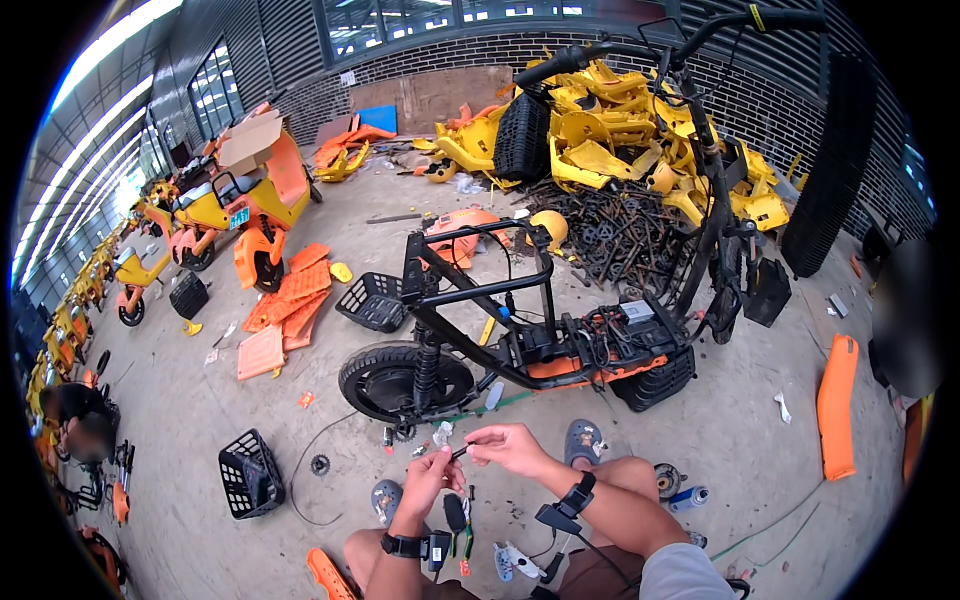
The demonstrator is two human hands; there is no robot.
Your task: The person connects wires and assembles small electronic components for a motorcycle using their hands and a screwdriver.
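My left hand (432, 478) and my right hand (512, 450) are close together above my lap, fingers pinched. Between their fingertips is a small slender black piece (460, 452), too small to name. The left holds its lower end; the right grips the upper end. Just beyond my hands stands a stripped black scooter frame (485, 296) with its rear wheel (402, 383) and shock absorber (427, 362) on the left. Below my hands, pliers with green handles (469, 541) lie beside a dark, rounded object (455, 513).
A black basket (250, 474) and a small gear (320, 465) lie on the left. An orange panel (838, 408) and a spray can (689, 499) are on the right. Behind the frame are dark metal parts (625, 235) and heaped yellow panels (600, 125). Orange-yellow scooters (250, 215) stand far left.
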